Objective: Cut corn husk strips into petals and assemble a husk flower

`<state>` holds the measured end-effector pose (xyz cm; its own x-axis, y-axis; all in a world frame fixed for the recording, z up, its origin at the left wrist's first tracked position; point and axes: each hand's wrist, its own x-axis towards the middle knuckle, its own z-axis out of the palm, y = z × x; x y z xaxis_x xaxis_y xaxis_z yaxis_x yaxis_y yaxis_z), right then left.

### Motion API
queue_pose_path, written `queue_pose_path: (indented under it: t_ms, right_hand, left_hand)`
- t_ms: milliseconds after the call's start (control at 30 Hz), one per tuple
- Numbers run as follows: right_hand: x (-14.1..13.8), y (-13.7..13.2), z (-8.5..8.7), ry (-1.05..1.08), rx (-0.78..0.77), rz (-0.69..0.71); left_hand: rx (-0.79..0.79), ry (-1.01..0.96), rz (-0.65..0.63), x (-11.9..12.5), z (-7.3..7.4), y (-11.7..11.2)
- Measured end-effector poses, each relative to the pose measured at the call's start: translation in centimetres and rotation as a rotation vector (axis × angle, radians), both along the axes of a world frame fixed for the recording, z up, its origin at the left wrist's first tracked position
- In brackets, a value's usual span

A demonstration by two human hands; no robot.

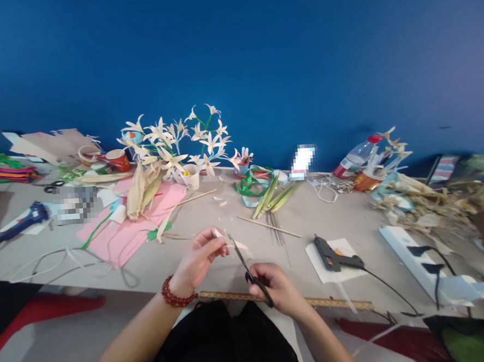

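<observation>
Grey matte tabletop (342, 213); I saw left hand (197, 258) pinching pale papery strip (241, 246), right hand (280, 289) closed around black scissors (247, 263).

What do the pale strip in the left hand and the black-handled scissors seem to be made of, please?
The thin pale cream strip looks like dried husk or stiff paper: matte, slightly curled. The black-handled scissors seem to have dark metal blades and smooth black plastic loops.

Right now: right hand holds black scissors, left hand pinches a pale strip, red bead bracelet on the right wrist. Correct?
No: head view shows the bracelet on the left wrist; right hand on scissors, left hand on pale strip are correct.
</observation>
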<state>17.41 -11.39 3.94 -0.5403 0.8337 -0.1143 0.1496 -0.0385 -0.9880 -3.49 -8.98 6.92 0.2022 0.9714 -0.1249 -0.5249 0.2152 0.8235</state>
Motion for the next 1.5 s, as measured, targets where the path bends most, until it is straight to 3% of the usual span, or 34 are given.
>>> queue_pose_path:
  t_ms: [367, 700, 1267, 1500]
  right_hand:
    - [0.0, -0.2, -0.5, -0.030, 0.028, -0.009]
    - [0.2, -0.2, 0.0, -0.027, 0.040, 0.025]
    - [0.2, 0.5, 0.3, -0.041, 0.038, 0.010]
    - [0.3, 0.6, -0.2, -0.047, 0.045, 0.009]
  left_hand:
    - [0.030, 0.048, 0.000, -0.2, 0.1, -0.1]
    - [0.106, 0.204, -0.055, -0.7, 1.4, 0.0]
    - [0.072, 0.268, -0.129, -0.6, 1.9, 0.6]
    - [0.074, 0.244, -0.139, -0.7, 1.0, 0.8]
